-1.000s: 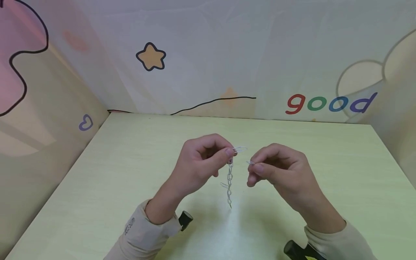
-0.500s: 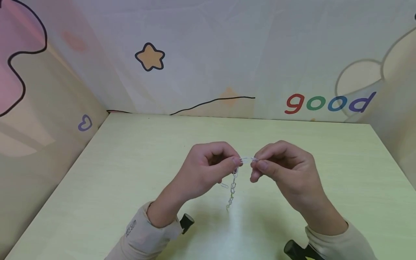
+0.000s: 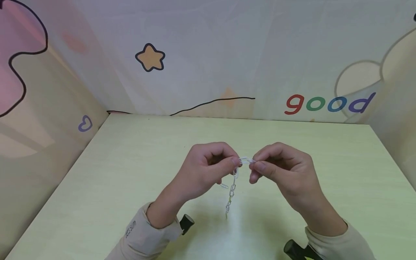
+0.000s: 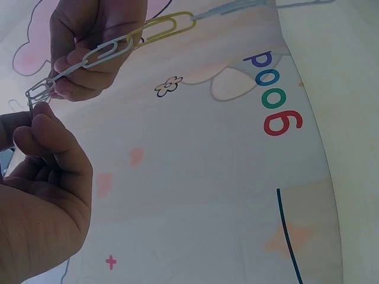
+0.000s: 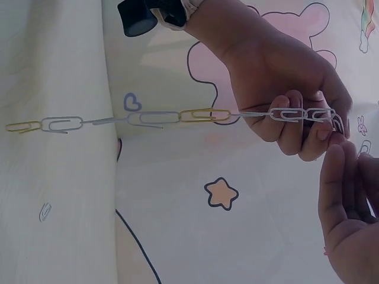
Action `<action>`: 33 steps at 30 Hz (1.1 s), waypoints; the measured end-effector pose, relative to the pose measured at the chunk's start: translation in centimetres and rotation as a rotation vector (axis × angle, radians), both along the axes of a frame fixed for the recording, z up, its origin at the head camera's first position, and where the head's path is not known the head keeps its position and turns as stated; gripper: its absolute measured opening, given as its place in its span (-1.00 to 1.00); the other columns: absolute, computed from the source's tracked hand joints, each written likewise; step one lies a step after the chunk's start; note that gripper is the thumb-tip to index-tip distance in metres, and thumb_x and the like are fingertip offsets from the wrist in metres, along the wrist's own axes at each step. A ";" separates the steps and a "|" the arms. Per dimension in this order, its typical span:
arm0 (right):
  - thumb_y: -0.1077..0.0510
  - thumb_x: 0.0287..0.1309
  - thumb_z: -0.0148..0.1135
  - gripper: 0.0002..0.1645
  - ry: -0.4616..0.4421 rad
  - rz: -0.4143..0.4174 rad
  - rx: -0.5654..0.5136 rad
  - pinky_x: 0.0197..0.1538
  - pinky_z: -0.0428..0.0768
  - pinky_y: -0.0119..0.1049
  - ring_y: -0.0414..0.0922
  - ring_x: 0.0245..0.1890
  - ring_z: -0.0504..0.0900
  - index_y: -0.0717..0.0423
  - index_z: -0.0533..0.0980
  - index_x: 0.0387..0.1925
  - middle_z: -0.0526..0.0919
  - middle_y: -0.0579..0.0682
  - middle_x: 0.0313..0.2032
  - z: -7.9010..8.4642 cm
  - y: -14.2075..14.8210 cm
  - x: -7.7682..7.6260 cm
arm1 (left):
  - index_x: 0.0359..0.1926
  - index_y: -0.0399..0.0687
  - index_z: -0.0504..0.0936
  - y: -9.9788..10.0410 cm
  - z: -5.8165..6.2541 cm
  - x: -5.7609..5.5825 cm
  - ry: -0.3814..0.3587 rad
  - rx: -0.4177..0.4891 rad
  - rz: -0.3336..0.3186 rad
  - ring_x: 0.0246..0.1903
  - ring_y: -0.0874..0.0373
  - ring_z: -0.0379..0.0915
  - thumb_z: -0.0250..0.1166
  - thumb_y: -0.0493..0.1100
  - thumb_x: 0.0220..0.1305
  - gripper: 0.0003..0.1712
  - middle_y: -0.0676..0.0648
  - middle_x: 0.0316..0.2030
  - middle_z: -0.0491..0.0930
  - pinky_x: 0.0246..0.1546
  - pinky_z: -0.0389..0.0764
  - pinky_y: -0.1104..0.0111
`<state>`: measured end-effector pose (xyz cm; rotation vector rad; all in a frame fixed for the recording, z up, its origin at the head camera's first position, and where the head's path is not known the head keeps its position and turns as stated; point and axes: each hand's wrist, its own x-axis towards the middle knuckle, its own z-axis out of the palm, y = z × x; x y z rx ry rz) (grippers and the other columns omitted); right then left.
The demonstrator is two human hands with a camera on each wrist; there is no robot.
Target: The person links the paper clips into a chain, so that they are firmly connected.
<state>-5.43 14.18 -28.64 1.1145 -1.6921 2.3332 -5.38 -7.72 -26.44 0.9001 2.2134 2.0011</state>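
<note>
A chain of linked paper clips (image 3: 232, 188), silver and yellow, hangs below my left hand (image 3: 211, 169). At its top, my left thumb and forefinger pinch a silver clip (image 3: 242, 160) that points toward the right hand. My right hand (image 3: 282, 166) pinches another small clip against that one; fingertips hide much of the contact, so I cannot tell whether the two are hooked together. In the right wrist view the chain (image 5: 204, 115) stretches out from the left hand (image 5: 284, 77) in single links. The left wrist view shows yellow and silver links (image 4: 160, 29) before the right hand (image 4: 98, 47).
One loose paper clip (image 5: 44, 212) lies on the pale table (image 3: 146, 144), apart from the chain. Patterned cloth walls (image 3: 208, 54) stand behind and at both sides. Dark cylinders of the wrist cameras (image 3: 186, 224) stick out by the sleeves.
Both hands have come together: the left moved slightly right and down, bringing the two clips into contact. The hanging chain swung along with it. The loose clip stayed put.
</note>
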 end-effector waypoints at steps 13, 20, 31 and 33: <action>0.67 0.15 0.11 -0.77 0.050 -0.090 0.025 -0.19 0.70 -0.22 -0.02 -0.47 0.67 0.44 0.55 -0.24 0.62 0.14 -0.34 0.0 -0.3 0.0 | -0.40 -0.16 0.63 -0.1 0.2 -0.1 -0.017 0.006 0.026 -0.63 0.05 0.32 0.18 -0.22 0.29 -0.84 -0.08 -0.51 0.55 -0.57 0.48 0.31; 0.58 0.21 0.18 -0.84 -0.019 -0.135 0.149 -0.19 0.70 -0.17 0.00 -0.46 0.66 0.36 0.55 -0.25 0.62 0.13 -0.35 0.4 0.1 0.3 | -0.40 -0.18 0.61 -0.3 0.1 -0.4 0.001 0.042 0.028 -0.66 0.05 0.27 0.16 -0.24 0.30 -0.84 -0.12 -0.51 0.51 -0.58 0.46 0.30; 0.59 0.17 0.21 -0.83 0.071 -0.223 0.212 -0.24 0.69 -0.27 -0.02 -0.46 0.67 0.38 0.57 -0.26 0.63 0.16 -0.38 3.1 1.1 0.7 | 0.01 -0.20 0.67 -0.2 -0.1 -1.0 0.031 -0.020 -0.037 -0.67 0.02 0.29 0.03 -0.15 0.53 -0.68 -0.04 -0.22 0.69 -0.52 0.57 0.21; 0.60 0.14 0.22 -0.79 0.115 -0.221 0.240 -0.26 0.68 -0.29 -0.04 -0.46 0.67 0.34 0.58 -0.26 0.64 0.14 -0.39 3.7 0.9 0.7 | 0.12 -0.18 0.64 -0.2 -0.1 -0.9 0.030 -0.020 -0.053 -0.67 0.01 0.30 0.02 -0.13 0.54 -0.64 -0.04 -0.11 0.69 -0.50 0.60 0.19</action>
